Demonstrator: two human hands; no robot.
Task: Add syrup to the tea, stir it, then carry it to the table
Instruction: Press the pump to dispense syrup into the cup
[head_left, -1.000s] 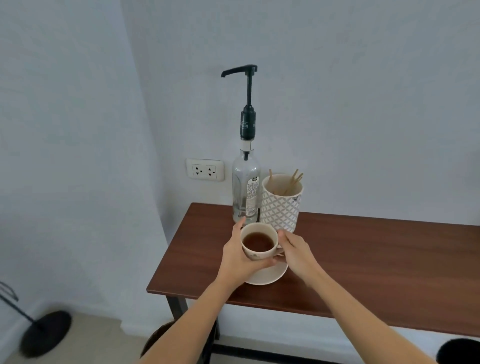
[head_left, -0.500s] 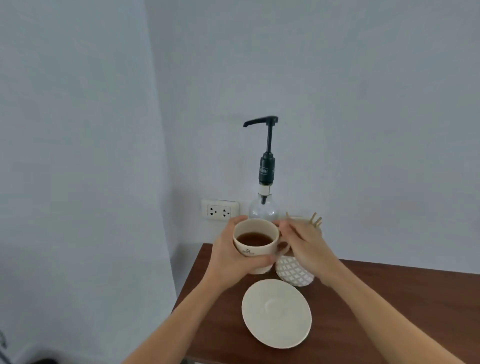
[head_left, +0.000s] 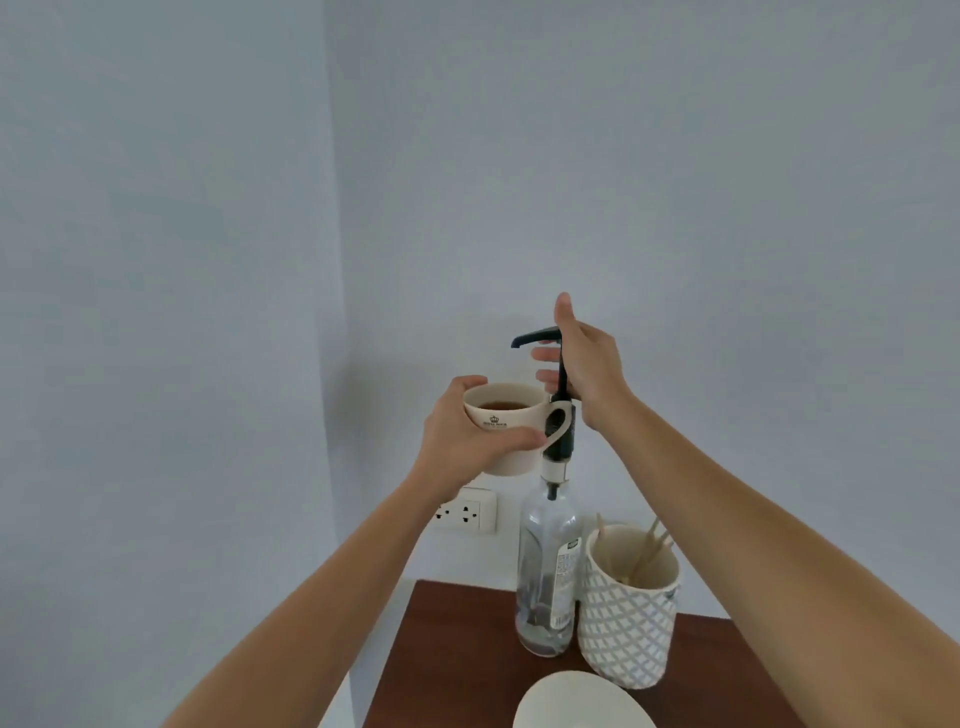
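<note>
My left hand (head_left: 470, 439) holds a cream cup of tea (head_left: 506, 418) up in the air, just below the spout of a black pump (head_left: 535, 336). The pump tops a clear glass syrup bottle (head_left: 548, 571) standing on the brown table (head_left: 457, 660). My right hand (head_left: 584, 364) is at the pump head, fingers curled around its stem and thumb raised above it. The white saucer (head_left: 579, 701) lies bare on the table at the bottom edge. A white patterned holder (head_left: 628, 618) with several wooden stir sticks (head_left: 649, 545) stands right of the bottle.
The table sits in a corner of grey-white walls. A white wall socket (head_left: 467, 512) is behind the bottle, to its left. The table's left edge runs down near the bottle.
Both hands lifted the cup off the saucer and raised it to the pump spout. My right hand let go of the cup and moved onto the pump head.
</note>
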